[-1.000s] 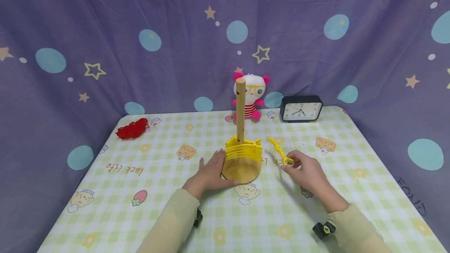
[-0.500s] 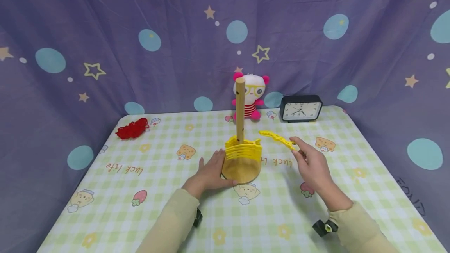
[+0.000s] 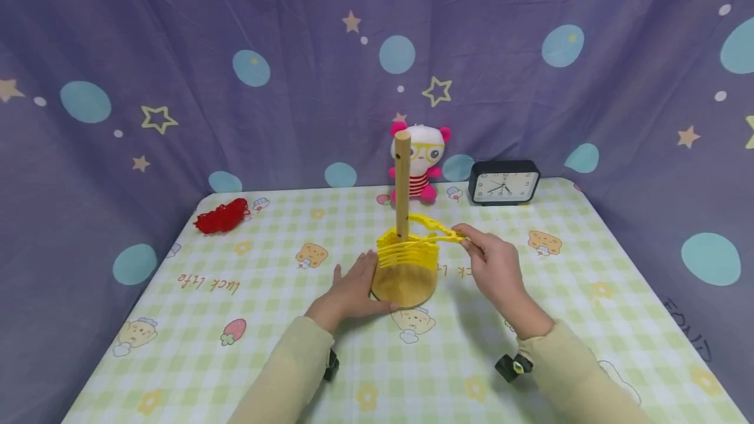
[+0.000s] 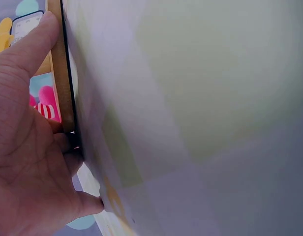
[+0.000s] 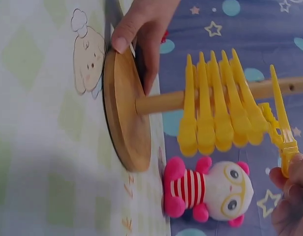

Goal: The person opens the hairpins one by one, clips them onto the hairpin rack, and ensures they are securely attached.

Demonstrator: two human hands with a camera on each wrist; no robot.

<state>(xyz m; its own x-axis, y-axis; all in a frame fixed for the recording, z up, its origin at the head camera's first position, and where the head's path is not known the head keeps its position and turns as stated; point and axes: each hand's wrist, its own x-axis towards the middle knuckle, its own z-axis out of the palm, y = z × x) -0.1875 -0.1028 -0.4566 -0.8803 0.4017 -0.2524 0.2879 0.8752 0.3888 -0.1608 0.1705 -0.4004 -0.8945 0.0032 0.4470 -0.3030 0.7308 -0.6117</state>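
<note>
A round wooden stand (image 3: 405, 288) with an upright post stands mid-table. Several yellow banana clips (image 3: 408, 256) are stacked around the lower post, just above the base. My left hand (image 3: 351, 288) holds the base at its left rim, thumb at the front edge; in the left wrist view the thumb (image 4: 36, 44) lies along the rim. My right hand (image 3: 499, 271) pinches another yellow banana clip (image 3: 432, 223) by its joined end. Its two arms are spread apart, one reaching behind the post and one in front, above the stack. In the right wrist view this clip (image 5: 281, 105) is partly hidden by fingers.
Behind the post sits a pink and white plush panda (image 3: 425, 149). A black desk clock (image 3: 504, 183) stands at the back right. At the back left lies a red netted bundle (image 3: 222, 216). A checked cloth (image 3: 294, 345) covers the table, with a purple curtain (image 3: 324, 97) behind.
My right hand has lifted the clip, turned it towards the post and moved left. The clip's arms have spread to either side of the post. My left hand has stayed on the base.
</note>
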